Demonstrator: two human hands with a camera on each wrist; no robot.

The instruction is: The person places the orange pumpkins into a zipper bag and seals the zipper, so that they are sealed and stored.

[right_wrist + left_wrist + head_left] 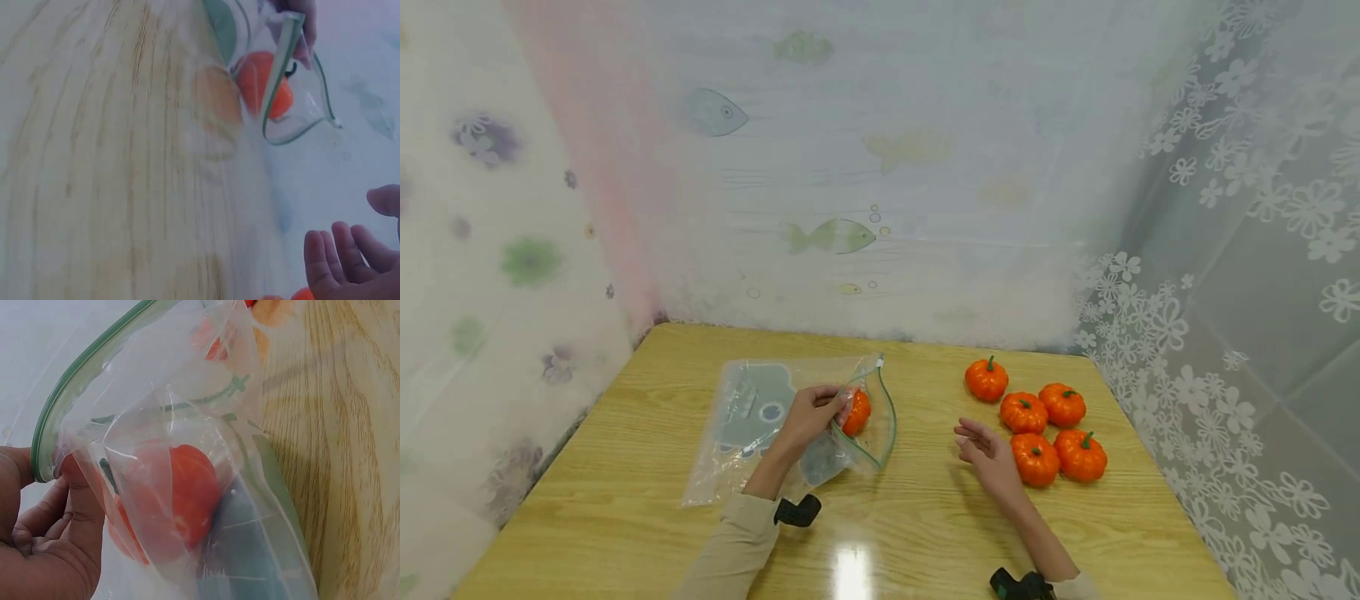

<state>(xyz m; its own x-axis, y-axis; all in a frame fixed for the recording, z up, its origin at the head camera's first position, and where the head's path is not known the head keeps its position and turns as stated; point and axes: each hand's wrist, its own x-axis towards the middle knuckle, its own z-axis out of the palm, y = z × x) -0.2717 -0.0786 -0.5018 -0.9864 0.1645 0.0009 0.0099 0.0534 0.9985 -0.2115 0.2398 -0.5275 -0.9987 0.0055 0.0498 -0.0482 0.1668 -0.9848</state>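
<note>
1. A clear plastic bag (pixel 752 412) is lying on the table (pixel 925 529), left of its middle and toward the far edge. Its long axis appears to be running left to right, roughly in line with that far edge. The closed end is pointing toward the left edge, the mouth toward the right edge.
2. The green rim (pixel 283 59) is gaping, its two sides bowing apart.
3. The left hand (pixel 809 418) is pinching one side of the rim between thumb and fingers.
4. An orange pumpkin (pixel 857 414) is sitting inside the bag, just within the mouth and close by the left fingertips. Its dark green stem is pointing toward the far edge.
5. The right hand (pixel 992 462) is hovering just left of the loose group, fingers loosely extended and thumb spread wide from them. Its fingertips are pointing toward the far edge and slightly left.
6. Five more pumpkins (pixel 1024 412) are clustering toward the table's right edge, one of them sitting closest to the far edge. Their green stems are mostly pointing upward.
7. A curtain (pixel 925 200) with printed fish is hanging beyond the far edge.
</note>
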